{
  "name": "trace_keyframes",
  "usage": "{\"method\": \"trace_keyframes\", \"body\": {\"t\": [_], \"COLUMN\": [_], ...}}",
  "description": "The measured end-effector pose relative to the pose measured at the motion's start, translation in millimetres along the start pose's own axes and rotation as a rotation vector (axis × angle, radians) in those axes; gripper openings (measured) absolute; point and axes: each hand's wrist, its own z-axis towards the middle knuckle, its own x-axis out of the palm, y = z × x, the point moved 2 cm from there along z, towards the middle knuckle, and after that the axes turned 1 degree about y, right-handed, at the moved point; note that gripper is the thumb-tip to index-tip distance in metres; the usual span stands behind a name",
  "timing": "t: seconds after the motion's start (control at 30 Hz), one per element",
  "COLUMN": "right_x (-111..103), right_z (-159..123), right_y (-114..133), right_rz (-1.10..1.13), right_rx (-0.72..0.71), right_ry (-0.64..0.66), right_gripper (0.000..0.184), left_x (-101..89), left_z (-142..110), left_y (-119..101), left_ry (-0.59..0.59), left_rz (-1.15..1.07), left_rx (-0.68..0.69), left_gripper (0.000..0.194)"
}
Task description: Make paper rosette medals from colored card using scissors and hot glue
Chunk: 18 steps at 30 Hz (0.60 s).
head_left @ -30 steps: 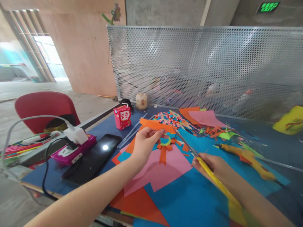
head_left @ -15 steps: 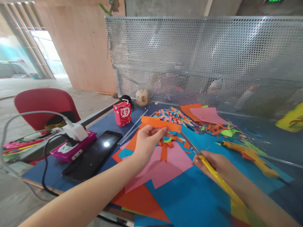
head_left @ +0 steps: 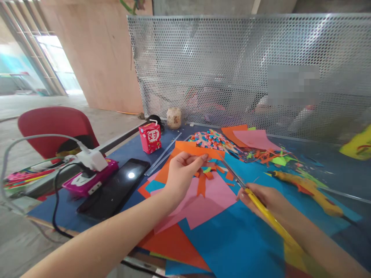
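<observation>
A person's left hand (head_left: 182,175) pinches an orange paper strip (head_left: 213,153) above the middle of a cluttered table (head_left: 43,210), while the right hand (head_left: 271,200) grips yellow-handled scissors (head_left: 255,200), tips at the strip's right end; whether they touch, one cannot tell. Beneath, an orange ribbon-shaped piece (head_left: 201,187) lies over pink paper (head_left: 208,210). Fringed paper flowers (head_left: 213,139) sit on the far side, a yellow glue gun (head_left: 310,189) at right, a black phone (head_left: 116,189) and red drink box (head_left: 150,138) at left.
</observation>
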Motion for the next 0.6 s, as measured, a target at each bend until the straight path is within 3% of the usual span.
{"method": "trace_keyframes", "body": {"t": [0.6], "right_x": [1.1], "right_z": [1.2], "right_y": [-2.1], "right_rz": [0.022], "right_rx": [0.027], "right_ry": [-0.022], "right_gripper": [0.031], "left_x": [-1.2], "left_z": [2.3], "left_y": [0.4], "left_ry": [0.017], "left_rz": [0.014], "left_rx": [-0.014], "left_gripper": [0.022]}}
